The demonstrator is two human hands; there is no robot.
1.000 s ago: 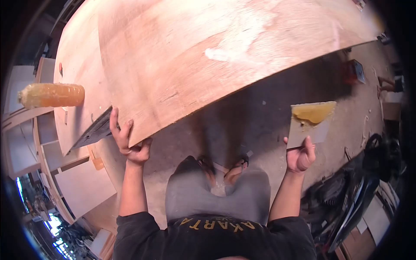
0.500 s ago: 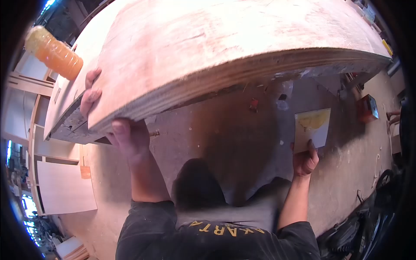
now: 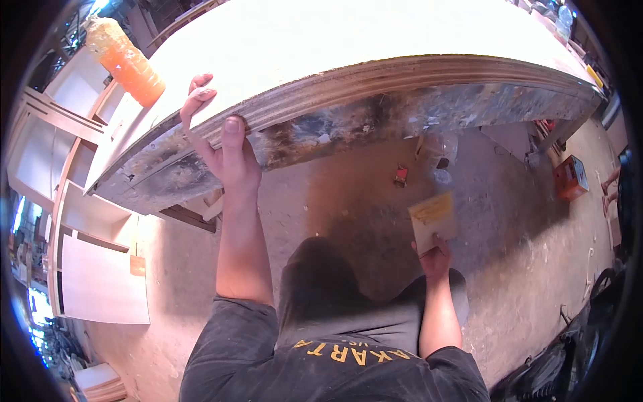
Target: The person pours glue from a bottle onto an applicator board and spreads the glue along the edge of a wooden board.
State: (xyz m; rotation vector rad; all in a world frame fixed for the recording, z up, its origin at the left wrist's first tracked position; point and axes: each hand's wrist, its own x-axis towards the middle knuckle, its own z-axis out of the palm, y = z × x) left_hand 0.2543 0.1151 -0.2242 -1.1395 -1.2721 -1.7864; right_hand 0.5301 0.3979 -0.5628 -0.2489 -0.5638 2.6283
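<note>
My left hand [image 3: 231, 151] is at the front edge of a stack of pale plywood boards [image 3: 402, 70]. Its thumb presses against the layered edge while the fingers reach over onto the top face. Under the boards runs a worktable edge [image 3: 328, 130] smeared with paint and dried residue. Low over the floor, my right hand [image 3: 437, 258] pinches a thin flat rectangular card [image 3: 432, 224], which has a yellow paste-like smear across its far half. Thumb on the face, fingers mostly hidden behind it.
An orange-filled plastic bottle [image 3: 130, 67] stands on the left of the worktable. Wooden shelving [image 3: 67, 161] and a leaning white panel [image 3: 104, 281] are at left. On the floor are a red-orange tin [image 3: 570, 178] and a small red packet [image 3: 400, 175]. Black machinery or bags [image 3: 562, 355] lie lower right.
My left hand has shifted right along the boards' edge in view, its thumb now against the edge face. The right hand and card have moved left and tilted. The view shows more of the table's side.
</note>
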